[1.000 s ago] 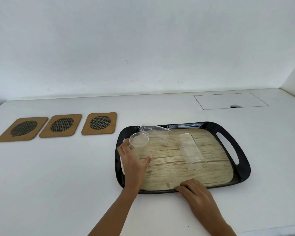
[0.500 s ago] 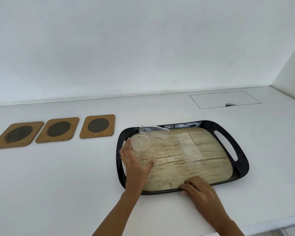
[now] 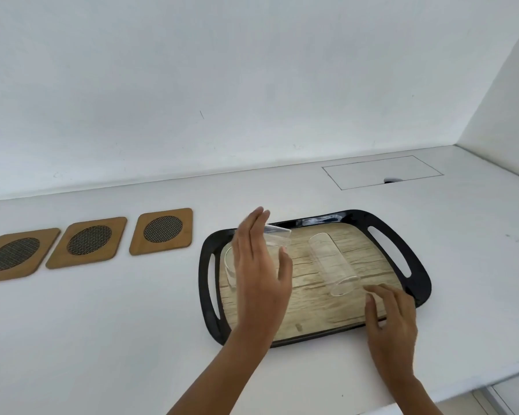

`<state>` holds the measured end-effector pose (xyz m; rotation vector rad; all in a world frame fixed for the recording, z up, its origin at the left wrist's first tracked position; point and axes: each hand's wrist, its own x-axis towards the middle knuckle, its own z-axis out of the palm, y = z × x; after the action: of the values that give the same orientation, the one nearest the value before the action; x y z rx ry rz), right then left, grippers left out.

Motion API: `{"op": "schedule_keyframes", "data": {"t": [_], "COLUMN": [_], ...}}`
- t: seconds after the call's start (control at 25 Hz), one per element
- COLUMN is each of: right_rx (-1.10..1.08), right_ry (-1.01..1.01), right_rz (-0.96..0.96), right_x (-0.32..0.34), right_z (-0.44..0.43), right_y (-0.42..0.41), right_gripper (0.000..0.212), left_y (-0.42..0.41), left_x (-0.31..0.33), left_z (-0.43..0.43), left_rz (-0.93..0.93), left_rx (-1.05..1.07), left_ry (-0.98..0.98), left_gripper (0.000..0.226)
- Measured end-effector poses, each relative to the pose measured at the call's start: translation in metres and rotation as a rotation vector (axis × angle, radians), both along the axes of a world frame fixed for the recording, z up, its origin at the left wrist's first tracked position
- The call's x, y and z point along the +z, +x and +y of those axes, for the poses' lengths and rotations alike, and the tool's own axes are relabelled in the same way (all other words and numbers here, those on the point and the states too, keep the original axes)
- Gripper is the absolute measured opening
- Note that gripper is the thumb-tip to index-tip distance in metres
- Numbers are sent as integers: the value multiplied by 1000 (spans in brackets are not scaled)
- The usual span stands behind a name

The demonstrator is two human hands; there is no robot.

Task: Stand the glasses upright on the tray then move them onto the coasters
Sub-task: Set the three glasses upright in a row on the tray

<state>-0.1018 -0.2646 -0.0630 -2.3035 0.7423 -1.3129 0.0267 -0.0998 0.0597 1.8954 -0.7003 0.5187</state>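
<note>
Head view: left hand [image 3: 259,274] spread, gripping nothing, above upright glass [image 3: 229,266] at tray [image 3: 414,295] left edge; right hand [image 3: 391,322] loosely spread, near-right corner, beside lying glass [image 3: 331,265].

Three coasters [image 3: 161,231] in a row along counter [image 3: 102,339] left side | tray [image 3: 414,265] right of them, near front edge | on tray: upright glass [image 3: 229,266] left end, tipped glass [image 3: 277,236] back-left, lying glass [image 3: 331,263] centre-right
</note>
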Motion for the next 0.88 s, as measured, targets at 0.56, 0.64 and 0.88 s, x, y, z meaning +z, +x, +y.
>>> {"op": "schedule_keyframes", "data": {"t": [0.56, 0.64, 0.88], "right_rx": [-73, -28, 15], "right_ry": [573, 599, 565], "right_rz": [90, 115, 152], "right_x": [17, 19, 11], "right_z": [-141, -147, -155], "right_y": [-4, -2, -4], "right_gripper": [30, 27, 21], "left_y": [38, 51, 98], "left_x": [-36, -39, -37], "left_z": [-137, -148, -159], "left_rz": [876, 943, 1193], "left_rx": [244, 374, 695], "left_ry": [239, 189, -13], "left_gripper": [92, 96, 99]}}
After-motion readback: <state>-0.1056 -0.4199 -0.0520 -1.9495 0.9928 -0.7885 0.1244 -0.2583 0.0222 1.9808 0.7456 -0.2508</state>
